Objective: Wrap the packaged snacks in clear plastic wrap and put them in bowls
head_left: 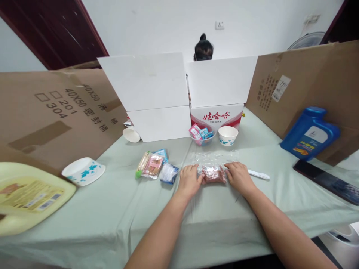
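Observation:
A clear plastic packet (213, 175) with reddish-brown contents lies on the green-covered table in front of me. My left hand (189, 182) grips its left end with curled fingers, and my right hand (238, 177) does the same at the right end. Loose clear film (215, 158) spreads flat behind the packet. Just past my right fingers lies a white plastic utensil (258, 174), partly hidden by the hand. To the left of my left hand are a blue-and-white packet (169, 173), a pink packet (153, 165) and a bundle of thin sticks (142, 164).
A bowl (204, 141) of small pink and blue packs stands beside a paper cup (228, 135), before white panels (159, 123). A tipped paper cup (84, 172) and yellow jug (36, 194) are left; a blue bottle (311, 132) and phone (325, 181) right. A person's head (203, 49) shows behind.

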Tool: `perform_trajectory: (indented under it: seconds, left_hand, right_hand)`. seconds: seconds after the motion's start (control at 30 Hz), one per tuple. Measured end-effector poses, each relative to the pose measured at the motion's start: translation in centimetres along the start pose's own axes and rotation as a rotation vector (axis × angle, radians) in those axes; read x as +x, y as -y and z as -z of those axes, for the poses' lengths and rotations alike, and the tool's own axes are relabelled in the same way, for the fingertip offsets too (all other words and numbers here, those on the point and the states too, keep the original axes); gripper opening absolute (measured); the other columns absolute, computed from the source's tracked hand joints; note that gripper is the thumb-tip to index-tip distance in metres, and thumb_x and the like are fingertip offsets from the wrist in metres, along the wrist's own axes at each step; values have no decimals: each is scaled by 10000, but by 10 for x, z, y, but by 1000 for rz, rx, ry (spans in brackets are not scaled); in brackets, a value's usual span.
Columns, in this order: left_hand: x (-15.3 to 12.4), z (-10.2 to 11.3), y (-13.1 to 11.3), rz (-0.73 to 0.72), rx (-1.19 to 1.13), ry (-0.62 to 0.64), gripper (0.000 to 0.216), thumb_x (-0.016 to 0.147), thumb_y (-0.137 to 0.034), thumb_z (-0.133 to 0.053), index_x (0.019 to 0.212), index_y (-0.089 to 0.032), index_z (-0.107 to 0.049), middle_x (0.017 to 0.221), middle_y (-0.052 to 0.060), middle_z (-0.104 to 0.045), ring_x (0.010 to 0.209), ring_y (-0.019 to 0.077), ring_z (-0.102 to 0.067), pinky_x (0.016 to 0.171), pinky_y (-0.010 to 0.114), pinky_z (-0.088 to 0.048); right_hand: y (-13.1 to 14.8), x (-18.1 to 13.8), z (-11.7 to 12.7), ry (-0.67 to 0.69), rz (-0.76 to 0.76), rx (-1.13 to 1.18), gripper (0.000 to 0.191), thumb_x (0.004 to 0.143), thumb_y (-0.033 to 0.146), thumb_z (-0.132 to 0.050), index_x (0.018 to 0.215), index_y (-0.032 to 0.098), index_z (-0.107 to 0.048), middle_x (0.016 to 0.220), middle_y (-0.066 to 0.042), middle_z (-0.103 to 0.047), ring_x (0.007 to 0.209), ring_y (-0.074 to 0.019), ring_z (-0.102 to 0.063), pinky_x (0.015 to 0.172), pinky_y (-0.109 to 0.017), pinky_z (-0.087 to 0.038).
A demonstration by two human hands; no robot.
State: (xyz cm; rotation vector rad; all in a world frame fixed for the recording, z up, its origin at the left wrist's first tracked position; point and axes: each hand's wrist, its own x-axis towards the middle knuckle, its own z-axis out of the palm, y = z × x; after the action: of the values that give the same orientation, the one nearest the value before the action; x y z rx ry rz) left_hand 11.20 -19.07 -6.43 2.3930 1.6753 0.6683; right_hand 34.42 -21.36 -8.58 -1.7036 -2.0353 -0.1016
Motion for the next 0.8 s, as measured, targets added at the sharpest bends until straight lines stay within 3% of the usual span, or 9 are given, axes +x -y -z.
perform_trajectory:
  seconds: [0.2, 0.27, 0.37, 0.43, 0.47, 0.53, 0.63, 0.7, 0.8]
  left_hand:
    - [4, 8, 5, -28, -191, -58, 172, 802, -100, -562, 899, -174, -683, 824, 53, -667, 874, 218, -621, 852, 357, -476]
    - [3, 13, 6, -44, -294, -37, 159, 795, -92, -532, 828, -177, -663, 858, 54, -661, 889, 203, -626, 843, 335, -485]
    - [0, 26, 3, -103, -437, 44, 133, 783, -108, -510, 788, -182, -621, 1153, 93, -635, 1083, 216, -598, 875, 324, -485]
    - [-4, 37, 0, -158, -519, 149, 90, 767, -133, -528, 785, -190, -595, 1282, 88, -590, 1133, 221, -582, 859, 307, -489]
    - [-6, 43, -1, -172, -560, 212, 72, 767, -155, -544, 807, -195, -588, 1255, 83, -612, 1085, 214, -606, 828, 295, -495]
    - [-10, 52, -2, -162, -642, 353, 97, 800, -227, -561, 894, -208, -574, 1051, 58, -692, 892, 183, -656, 738, 269, -500]
    - [-15, 59, -1, -83, -632, 539, 151, 883, -324, -496, 974, -224, -563, 805, 2, -701, 648, 151, -641, 596, 237, -467]
    - [-17, 57, 1, -56, -477, 541, 112, 875, -292, -509, 902, -230, -598, 731, -10, -685, 589, 149, -618, 553, 229, -429]
    - [-17, 51, -1, -75, -208, 427, 56, 796, -187, -601, 777, -229, -633, 689, -6, -664, 634, 172, -621, 591, 244, -418]
  right_hand:
    - [-4, 2, 5, -94, 33, 123, 262, 889, 156, -419, 970, 179, -666, 892, -110, -653, 898, -264, -570, 812, -395, -442]
    - [-3, 3, 8, -137, 62, 206, 251, 897, 165, -403, 933, 188, -650, 857, -97, -632, 878, -248, -573, 808, -380, -458]
    - [2, 1, 21, -151, 135, 339, 224, 892, 160, -387, 916, 205, -606, 907, -86, -618, 915, -225, -585, 825, -363, -471]
    - [8, -2, 36, -70, 202, 389, 199, 875, 150, -397, 903, 218, -582, 1034, -91, -617, 968, -212, -591, 835, -349, -472]
    - [11, -5, 44, -5, 232, 393, 184, 866, 150, -409, 898, 222, -575, 1089, -90, -613, 980, -207, -594, 831, -342, -471]
    - [18, -13, 60, 142, 259, 356, 145, 855, 178, -449, 910, 226, -575, 1096, -83, -625, 934, -205, -609, 790, -331, -467]
    - [25, -30, 77, 342, 260, 282, 145, 862, 289, -527, 968, 223, -601, 933, -58, -660, 817, -210, -617, 725, -322, -448]
    - [26, -41, 81, 448, 260, 263, 189, 873, 371, -559, 969, 229, -639, 877, -48, -667, 788, -210, -622, 704, -313, -437]
    - [24, -48, 85, 528, 222, 230, 239, 896, 422, -545, 909, 239, -697, 850, -52, -672, 760, -205, -633, 680, -301, -428]
